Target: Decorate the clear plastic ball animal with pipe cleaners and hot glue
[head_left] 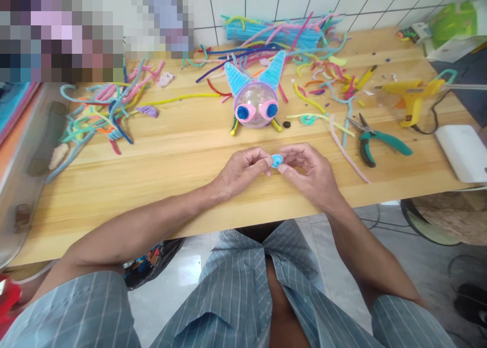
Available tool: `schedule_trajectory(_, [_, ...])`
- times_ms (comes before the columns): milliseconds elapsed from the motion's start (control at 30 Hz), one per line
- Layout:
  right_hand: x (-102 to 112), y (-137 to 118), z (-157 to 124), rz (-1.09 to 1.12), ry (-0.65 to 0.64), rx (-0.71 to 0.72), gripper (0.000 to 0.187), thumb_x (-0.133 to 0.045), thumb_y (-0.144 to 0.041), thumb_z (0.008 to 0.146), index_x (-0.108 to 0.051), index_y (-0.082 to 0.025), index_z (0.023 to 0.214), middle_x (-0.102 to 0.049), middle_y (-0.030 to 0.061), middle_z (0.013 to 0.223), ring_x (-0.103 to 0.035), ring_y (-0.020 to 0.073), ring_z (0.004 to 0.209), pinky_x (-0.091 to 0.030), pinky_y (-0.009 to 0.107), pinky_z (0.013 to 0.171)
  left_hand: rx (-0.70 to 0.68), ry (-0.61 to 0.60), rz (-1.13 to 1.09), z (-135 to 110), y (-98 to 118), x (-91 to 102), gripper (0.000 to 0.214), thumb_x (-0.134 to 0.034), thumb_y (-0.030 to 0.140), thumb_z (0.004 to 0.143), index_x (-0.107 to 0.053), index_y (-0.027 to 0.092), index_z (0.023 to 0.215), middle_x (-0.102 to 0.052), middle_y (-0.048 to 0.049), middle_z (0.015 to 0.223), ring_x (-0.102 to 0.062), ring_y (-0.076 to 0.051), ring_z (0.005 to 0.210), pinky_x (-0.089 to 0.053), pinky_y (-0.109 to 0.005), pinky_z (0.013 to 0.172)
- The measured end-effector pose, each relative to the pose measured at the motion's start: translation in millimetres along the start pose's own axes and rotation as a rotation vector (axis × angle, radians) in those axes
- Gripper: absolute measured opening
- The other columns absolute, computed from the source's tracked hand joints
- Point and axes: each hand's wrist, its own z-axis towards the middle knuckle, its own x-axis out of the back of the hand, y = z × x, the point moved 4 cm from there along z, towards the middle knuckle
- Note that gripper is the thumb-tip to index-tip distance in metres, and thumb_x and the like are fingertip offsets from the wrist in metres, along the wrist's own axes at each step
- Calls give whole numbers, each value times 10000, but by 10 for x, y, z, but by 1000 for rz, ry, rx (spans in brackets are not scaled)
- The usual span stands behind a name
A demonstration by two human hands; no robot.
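Note:
Both hands meet over the front middle of the wooden table (182, 150). My left hand (243, 171) and my right hand (308, 171) pinch a small light-blue coiled pipe cleaner disc (277, 160) between their fingertips. Just behind them stands a clear plastic ball figure (255, 102) with blue pipe-cleaner ears, pink and blue eyes and yellow legs.
Loose pipe cleaners of many colours lie in a pile at the left (102, 112) and across the back (281, 38). Green-handled pliers (375, 141), a yellow glue gun (413, 97) and a white box (462, 152) lie at the right. A clear tray (26, 155) borders the left edge.

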Motion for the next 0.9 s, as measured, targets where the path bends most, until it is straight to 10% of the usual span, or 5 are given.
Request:
schedule_trajectory(200, [-3,-77,-12,-152,-27,142,147,-859,-341,1012,-827,-295,1147,-857,42,1090,-798,233,933,-679,434,906,5,-10,-1,7,15,-2,449,-736,603,1055,-744,191,877,-784,-34,876,-665,-165,834,-517,-310,848])
schedule_trajectory(367, [-2,-22,-1,-9,-21,-82,301,-844,-561,1049,-865,-270,1120,-863,36,981,-789,219,872,-660,395,852,-56,-3,41,-20,21,3,420,-593,508,1130,-739,198,888,-775,-38,891,-658,-168,851,-508,-306,814])
schedule_trajectory(567, [28,-14,53,157,-37,-249,499,-865,-735,981,-863,-237,936,-760,8,715,-671,167,646,-565,319,651,-94,41,94,-30,-34,-55,335,-807,472,999,-722,200,1174,-803,-11,963,-535,-101,657,-416,-261,627])
schedule_trajectory(900, [8,-13,56,190,-44,-261,610,-853,-845,939,-851,-238,1006,-762,12,746,-676,165,653,-558,312,617,-45,44,-67,3,-14,-47,325,-805,501,1002,-706,193,973,-798,-31,939,-712,-148,859,-583,-295,849])
